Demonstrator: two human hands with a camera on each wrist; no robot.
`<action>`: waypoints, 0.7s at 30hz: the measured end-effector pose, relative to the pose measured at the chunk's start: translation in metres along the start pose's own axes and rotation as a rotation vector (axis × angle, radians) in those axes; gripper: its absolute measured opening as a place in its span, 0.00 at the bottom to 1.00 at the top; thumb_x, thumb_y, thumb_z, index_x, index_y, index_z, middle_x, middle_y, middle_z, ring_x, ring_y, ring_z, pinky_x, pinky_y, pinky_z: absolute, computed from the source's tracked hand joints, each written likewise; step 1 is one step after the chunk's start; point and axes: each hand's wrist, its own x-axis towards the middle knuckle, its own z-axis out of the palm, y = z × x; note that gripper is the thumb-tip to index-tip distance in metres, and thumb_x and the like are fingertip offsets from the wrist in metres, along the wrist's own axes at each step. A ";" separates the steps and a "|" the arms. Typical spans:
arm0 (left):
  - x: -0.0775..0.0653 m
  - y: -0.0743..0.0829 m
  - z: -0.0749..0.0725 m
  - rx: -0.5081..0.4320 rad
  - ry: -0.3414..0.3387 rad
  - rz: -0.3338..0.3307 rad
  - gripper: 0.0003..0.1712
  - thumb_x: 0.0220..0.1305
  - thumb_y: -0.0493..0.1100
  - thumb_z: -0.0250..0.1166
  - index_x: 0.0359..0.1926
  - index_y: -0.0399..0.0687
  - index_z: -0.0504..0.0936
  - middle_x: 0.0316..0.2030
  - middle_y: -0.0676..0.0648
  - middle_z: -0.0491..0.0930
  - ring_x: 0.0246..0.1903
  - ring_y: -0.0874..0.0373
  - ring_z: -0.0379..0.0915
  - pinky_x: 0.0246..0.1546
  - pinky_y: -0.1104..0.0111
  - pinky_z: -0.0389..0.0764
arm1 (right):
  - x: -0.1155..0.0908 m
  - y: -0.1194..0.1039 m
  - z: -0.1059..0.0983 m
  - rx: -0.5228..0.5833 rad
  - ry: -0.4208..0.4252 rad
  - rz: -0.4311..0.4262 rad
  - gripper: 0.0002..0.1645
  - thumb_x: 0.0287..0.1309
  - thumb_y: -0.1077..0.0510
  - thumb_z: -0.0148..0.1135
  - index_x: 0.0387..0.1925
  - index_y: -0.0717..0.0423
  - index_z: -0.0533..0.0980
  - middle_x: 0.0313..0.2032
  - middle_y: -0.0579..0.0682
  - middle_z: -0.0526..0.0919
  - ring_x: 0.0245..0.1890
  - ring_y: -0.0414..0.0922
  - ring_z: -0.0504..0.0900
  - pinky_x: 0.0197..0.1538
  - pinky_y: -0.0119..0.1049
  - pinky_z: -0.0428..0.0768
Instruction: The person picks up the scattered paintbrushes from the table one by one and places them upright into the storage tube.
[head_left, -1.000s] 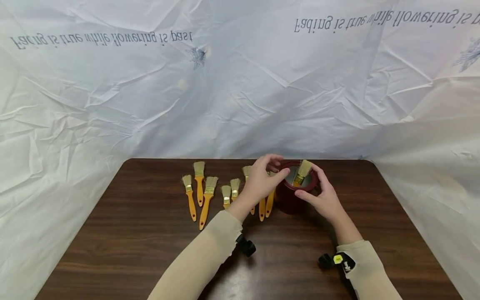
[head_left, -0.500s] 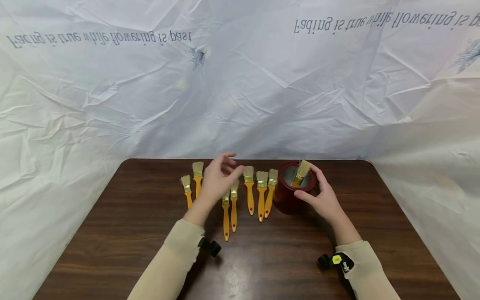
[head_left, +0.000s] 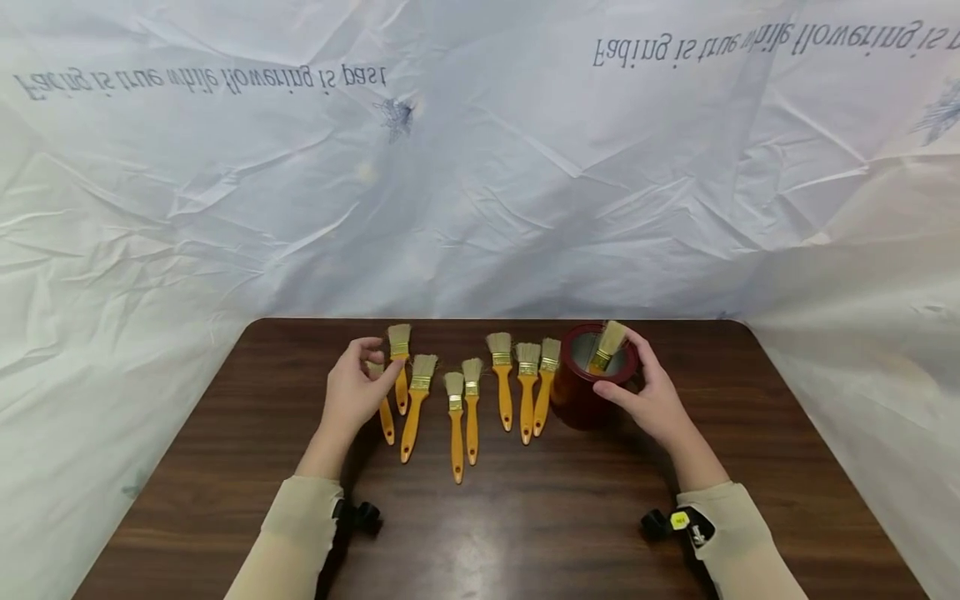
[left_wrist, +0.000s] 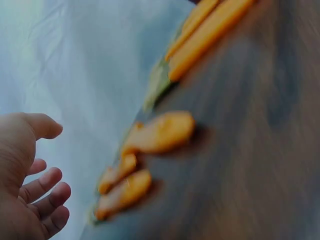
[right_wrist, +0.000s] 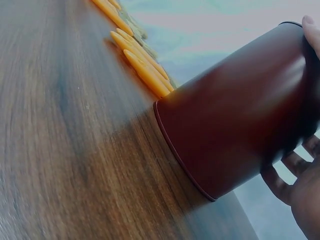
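Observation:
In the head view a dark red canister [head_left: 576, 400] stands upright at the right, one paintbrush [head_left: 611, 340] inside it with bristles up. My right hand [head_left: 651, 400] grips the canister near its rim; the right wrist view shows fingers [right_wrist: 276, 185] around its side. My left hand [head_left: 354, 390] hovers over the leftmost paintbrush [head_left: 386, 423], hiding part of its head. Nothing is between its loosely bent fingers [left_wrist: 54, 200] in the left wrist view. Beside it lie a paintbrush [head_left: 401, 375] farther back and a wider paintbrush [head_left: 414, 417].
Several more orange-handled paintbrushes [head_left: 456, 433] lie between the hands, bristles toward the back. The brown wooden table [head_left: 480, 542] ends at a white plastic sheet [head_left: 480, 208] behind. A paintbrush [head_left: 545, 387] lies close against the canister's left side.
My left hand has moved from beside the canister's mouth leftward across the brushes to the leftmost one. The right hand has stayed on the canister, and the brush inside has not moved.

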 end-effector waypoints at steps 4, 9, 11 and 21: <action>-0.008 -0.015 -0.005 0.075 0.008 -0.025 0.32 0.73 0.49 0.74 0.68 0.36 0.77 0.45 0.37 0.82 0.35 0.47 0.76 0.38 0.55 0.77 | 0.001 0.002 0.000 -0.006 -0.010 -0.001 0.54 0.72 0.58 0.73 0.88 0.38 0.53 0.71 0.56 0.72 0.67 0.49 0.74 0.62 0.33 0.76; -0.014 -0.032 -0.011 0.179 -0.043 -0.051 0.35 0.71 0.54 0.76 0.66 0.37 0.77 0.41 0.41 0.80 0.33 0.48 0.74 0.37 0.55 0.74 | 0.002 0.004 0.000 0.005 -0.017 -0.008 0.54 0.72 0.59 0.73 0.88 0.39 0.53 0.71 0.58 0.72 0.68 0.56 0.74 0.59 0.28 0.77; -0.016 -0.036 -0.013 0.204 -0.072 -0.067 0.36 0.69 0.56 0.77 0.66 0.37 0.77 0.39 0.42 0.79 0.33 0.48 0.74 0.37 0.55 0.75 | 0.002 0.005 0.000 0.009 -0.022 -0.013 0.54 0.72 0.59 0.73 0.88 0.39 0.53 0.71 0.58 0.72 0.68 0.58 0.74 0.58 0.26 0.77; -0.017 -0.043 -0.015 0.232 -0.131 -0.097 0.29 0.70 0.48 0.76 0.63 0.36 0.80 0.41 0.40 0.82 0.35 0.46 0.76 0.42 0.49 0.79 | 0.000 0.007 -0.004 0.005 -0.021 -0.029 0.54 0.72 0.59 0.73 0.88 0.39 0.53 0.71 0.58 0.71 0.68 0.58 0.74 0.58 0.27 0.77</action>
